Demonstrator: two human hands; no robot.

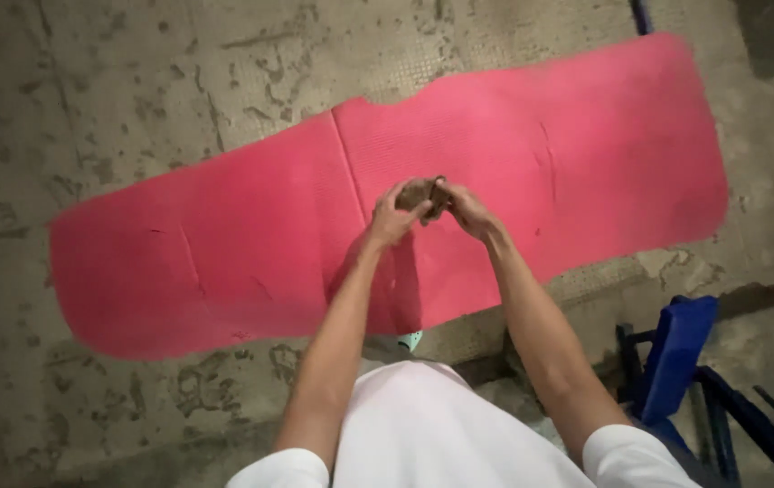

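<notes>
My left hand [393,217] and my right hand [467,208] meet in front of me, both closed around a small brownish object [423,192] held between the fingers. What the object is cannot be told; most of it is hidden by my fingers. The hands hover above a long pink mat [224,244] spread on the floor, near a seam that runs across its middle.
The mat lies on a stained, worn concrete floor [89,99]. A blue metal-framed seat or stand [685,352] is at the lower right beside my right arm. A dark patch shows at the top right corner.
</notes>
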